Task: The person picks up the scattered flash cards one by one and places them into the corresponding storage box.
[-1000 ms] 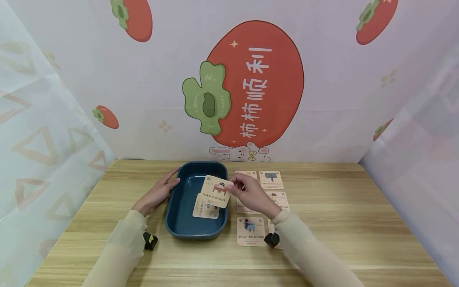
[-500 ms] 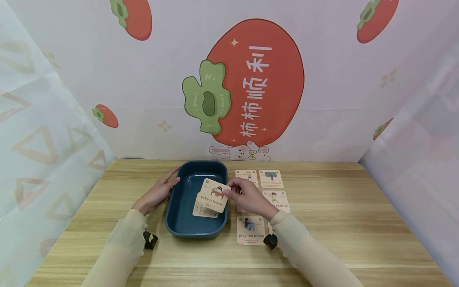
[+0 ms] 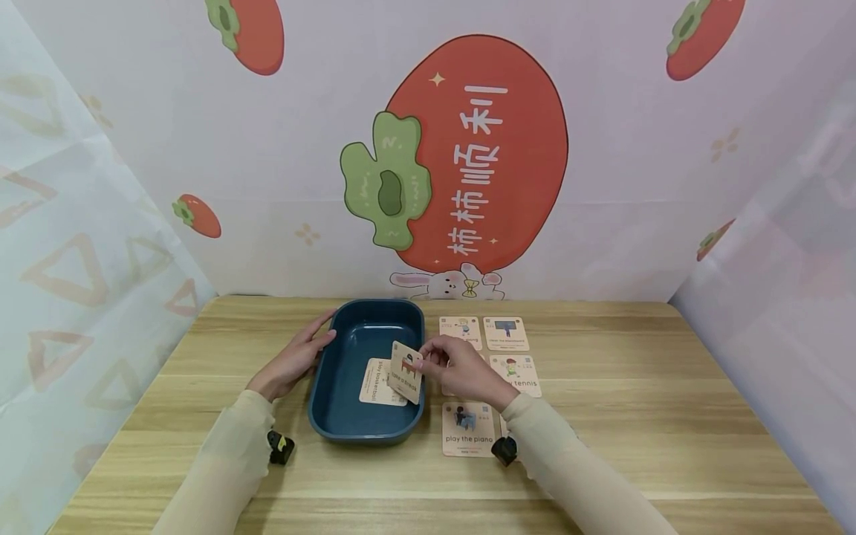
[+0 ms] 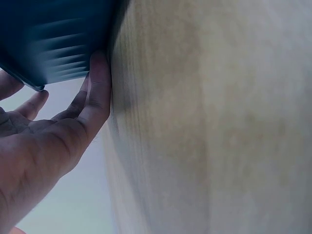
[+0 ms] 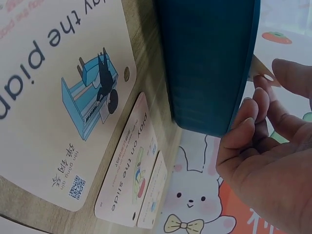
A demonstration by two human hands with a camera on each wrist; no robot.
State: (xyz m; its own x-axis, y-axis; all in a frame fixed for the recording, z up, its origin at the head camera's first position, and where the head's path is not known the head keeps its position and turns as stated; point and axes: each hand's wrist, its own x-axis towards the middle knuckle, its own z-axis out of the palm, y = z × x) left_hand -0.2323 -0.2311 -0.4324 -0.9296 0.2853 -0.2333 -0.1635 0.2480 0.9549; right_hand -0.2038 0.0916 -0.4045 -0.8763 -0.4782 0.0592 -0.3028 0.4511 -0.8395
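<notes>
6 cards (image 3: 468,429) beside blue tray (image 3: 348,409)

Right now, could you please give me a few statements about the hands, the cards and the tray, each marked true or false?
1. The right hand pinches the "take a break" card. True.
2. The left hand touches the outside of the blue tray. True.
3. There is no card lying in the blue tray. False: the "play basketball" card lies inside it.
4. The "play the piano" card lies on the table. True.
5. The "take a break" card lies flat on the table. False: it is tilted in the right hand's fingers.
</notes>
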